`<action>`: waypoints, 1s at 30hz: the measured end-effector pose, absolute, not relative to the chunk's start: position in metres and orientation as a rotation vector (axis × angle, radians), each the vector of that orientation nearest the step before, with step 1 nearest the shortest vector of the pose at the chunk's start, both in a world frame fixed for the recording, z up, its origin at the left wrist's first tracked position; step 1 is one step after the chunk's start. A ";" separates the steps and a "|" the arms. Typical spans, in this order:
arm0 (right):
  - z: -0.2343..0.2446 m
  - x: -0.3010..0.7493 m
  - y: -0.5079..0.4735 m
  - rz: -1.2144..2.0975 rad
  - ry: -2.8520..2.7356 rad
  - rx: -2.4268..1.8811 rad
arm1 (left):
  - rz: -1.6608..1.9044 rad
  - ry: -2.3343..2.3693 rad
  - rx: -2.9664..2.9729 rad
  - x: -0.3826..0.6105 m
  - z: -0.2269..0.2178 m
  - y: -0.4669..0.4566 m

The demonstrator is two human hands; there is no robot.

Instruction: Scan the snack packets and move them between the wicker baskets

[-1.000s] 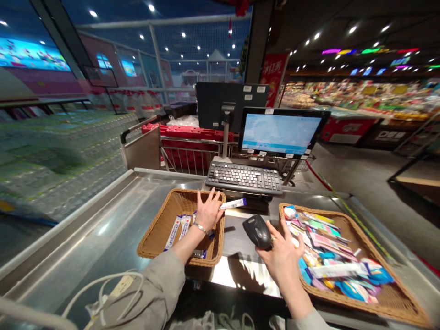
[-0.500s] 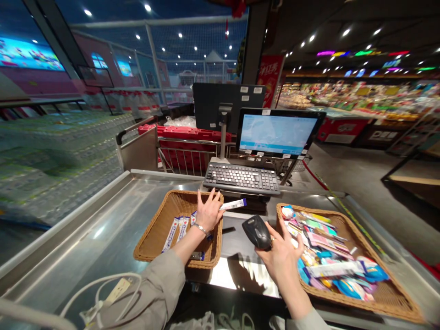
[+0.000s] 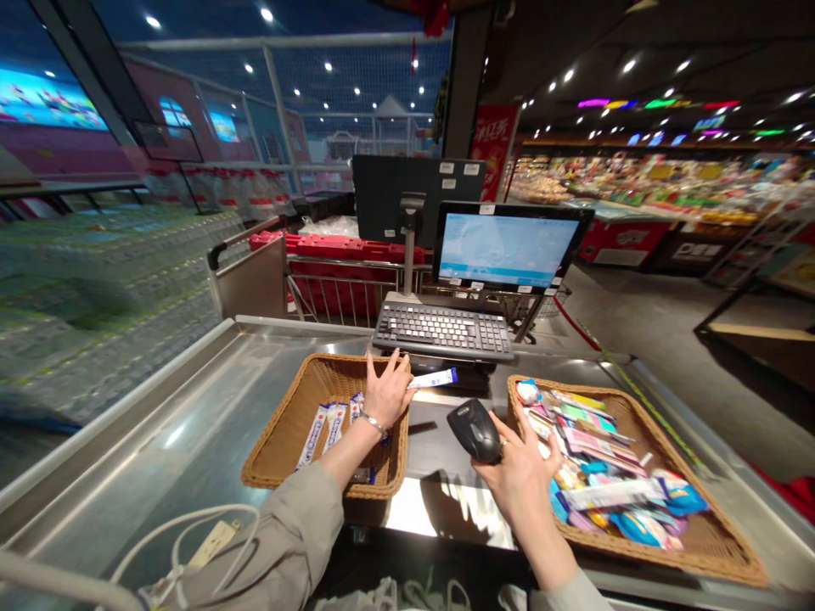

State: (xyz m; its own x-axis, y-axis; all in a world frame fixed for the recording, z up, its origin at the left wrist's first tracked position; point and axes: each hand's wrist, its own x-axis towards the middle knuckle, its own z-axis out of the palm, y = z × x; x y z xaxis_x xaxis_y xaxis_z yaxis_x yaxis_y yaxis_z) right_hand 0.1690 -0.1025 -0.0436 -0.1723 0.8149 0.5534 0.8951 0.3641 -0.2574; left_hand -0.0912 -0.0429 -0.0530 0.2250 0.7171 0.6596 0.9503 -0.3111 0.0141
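My left hand [image 3: 387, 394] is above the right side of the left wicker basket [image 3: 273, 450], pinching a slim white-and-blue wrapped snack bar [image 3: 434, 378] that sticks out to the right. Similar wrapped bars [image 3: 313, 437] lie in that basket, partly hidden by my forearm. My right hand [image 3: 519, 462] grips a black handheld barcode scanner [image 3: 474, 430], whose head points up and left towards the bar. Beside that hand, the right wicker basket [image 3: 726, 535] holds a jumble of colourful packets, with a long white wrapped bar [image 3: 615, 493] on top.
A black keyboard [image 3: 442, 329] sits behind the baskets, below a lit monitor [image 3: 503, 246]. A raised rim [image 3: 120, 406] borders the metal counter on the left. White cable [image 3: 191, 515] loops by my left sleeve. Beyond the counter stands a shopping cart [image 3: 337, 297].
The whole view has shifted slightly, so the monitors and baskets appear a little further left. Both hands keep their holds on the bar and scanner; the bar's printed face shows slightly differently.
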 end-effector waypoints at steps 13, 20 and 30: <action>-0.045 0.175 -0.101 -0.266 -1.993 -1.545 | -0.839 -1.516 -2.125 -0.085 -0.051 -0.038; -0.048 0.189 -0.100 -0.325 -1.927 -1.598 | -0.839 -1.475 -2.165 -0.074 -0.050 -0.031; -0.050 0.211 -0.103 -0.335 -1.816 -1.690 | -0.870 -1.366 -2.234 -0.044 -0.048 -0.019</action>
